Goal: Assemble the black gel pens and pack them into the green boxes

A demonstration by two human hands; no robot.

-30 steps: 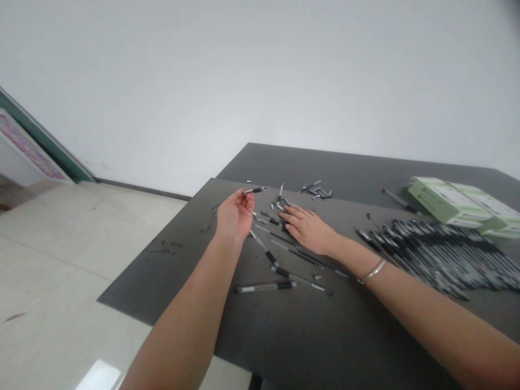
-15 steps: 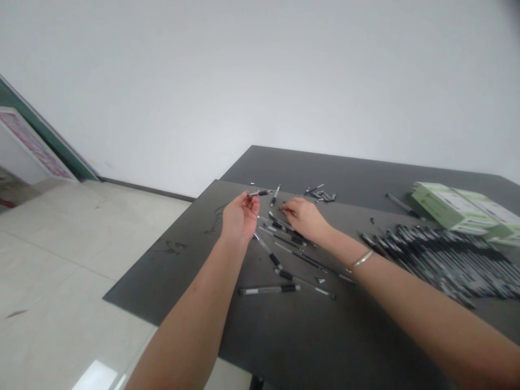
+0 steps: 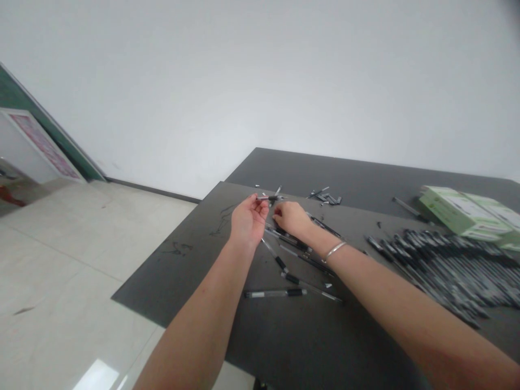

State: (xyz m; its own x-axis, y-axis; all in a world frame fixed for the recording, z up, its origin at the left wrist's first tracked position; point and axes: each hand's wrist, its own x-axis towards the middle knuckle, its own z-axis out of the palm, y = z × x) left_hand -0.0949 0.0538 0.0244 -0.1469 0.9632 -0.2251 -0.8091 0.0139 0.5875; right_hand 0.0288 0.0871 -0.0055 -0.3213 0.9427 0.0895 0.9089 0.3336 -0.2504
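Pinched in the raised fingers of my left hand (image 3: 249, 221) is a pen (image 3: 271, 198) with a black grip, its tip pointing right. My right hand (image 3: 291, 219) is closed just right of that pen's tip, above the table; whatever its fingertips hold, if anything, is hidden. Under and around both hands lie loose pen barrels and thin refills (image 3: 298, 254). Nearer to me, a clear pen with a black grip (image 3: 276, 293) lies crosswise. Another pen (image 3: 277, 189) stands partly hidden behind the held one.
On the right a dense row of pens (image 3: 442, 271) spreads over the dark table (image 3: 182, 281). Behind it sit green and white boxes (image 3: 459, 214), with a single pen (image 3: 412, 209) beside them. A small heap of black caps (image 3: 331, 198) lies beyond my right hand.
My right hand has moved in towards the left hand, closer to the held pen's tip. The left hand keeps its pen. The view has shifted slightly.
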